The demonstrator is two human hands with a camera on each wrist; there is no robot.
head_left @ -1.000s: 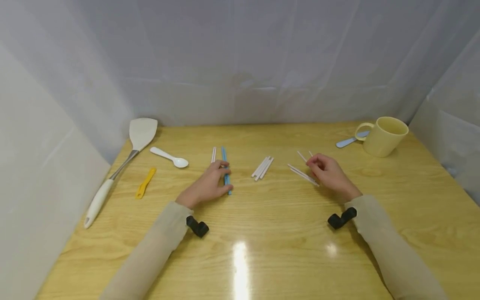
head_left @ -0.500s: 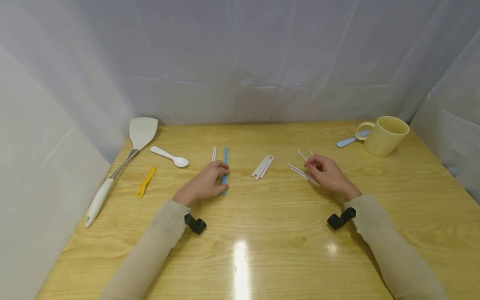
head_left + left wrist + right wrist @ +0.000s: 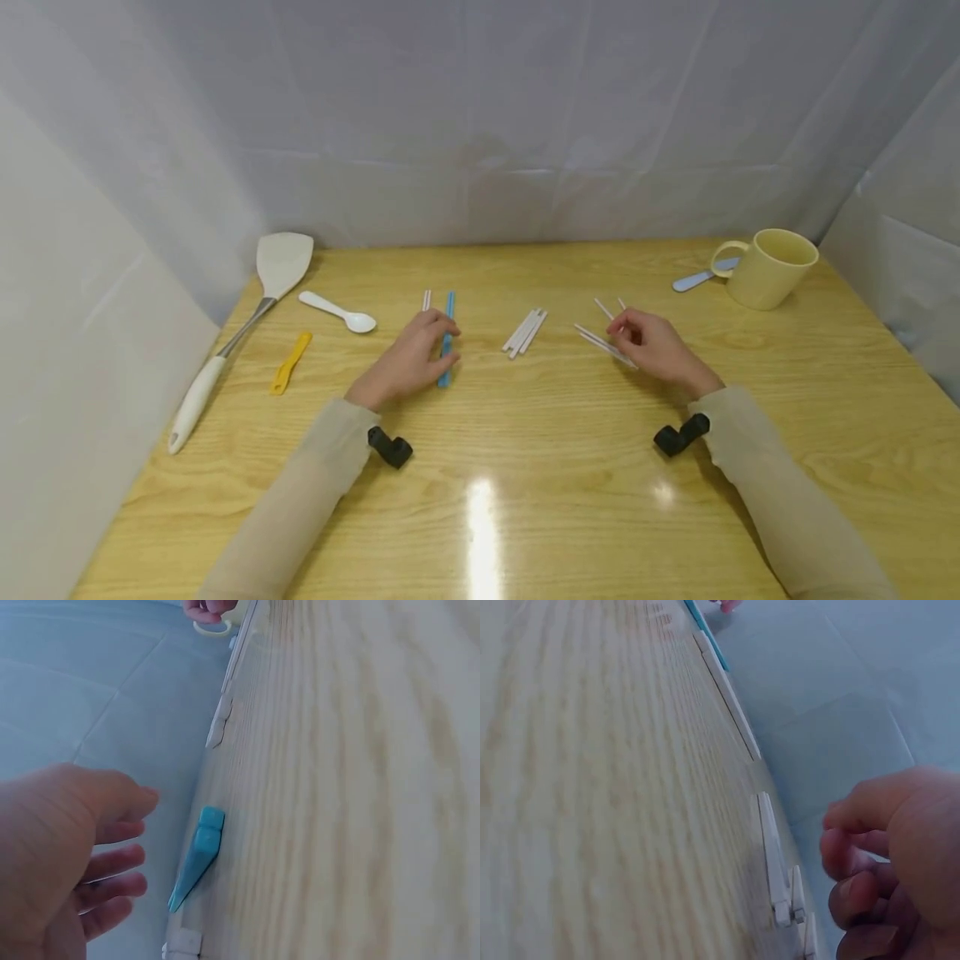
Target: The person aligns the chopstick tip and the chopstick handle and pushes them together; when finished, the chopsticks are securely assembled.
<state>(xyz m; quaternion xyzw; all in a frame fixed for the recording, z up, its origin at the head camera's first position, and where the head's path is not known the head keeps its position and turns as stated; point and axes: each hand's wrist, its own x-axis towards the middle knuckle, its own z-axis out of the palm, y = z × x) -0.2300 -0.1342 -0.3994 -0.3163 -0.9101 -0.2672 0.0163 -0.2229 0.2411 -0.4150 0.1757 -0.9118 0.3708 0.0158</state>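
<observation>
"Where's your left hand?"

"Near the blue chopsticks on the desk, with a gap between; your fingers bend loosely."

"And around them?"

"You have white sticks beyond, more white ends below; your right hand shows on top, by a pale handle."

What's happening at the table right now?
A person's left hand hovers by the blue chopsticks, and its wrist view shows the fingers apart from them. The right hand is poised over white sticks, fingers curled, with nothing visibly held. A loose cluster of white sticks lies between the hands. The yellow mug stands at the right and the spoon lies at the left, both untouched.
</observation>
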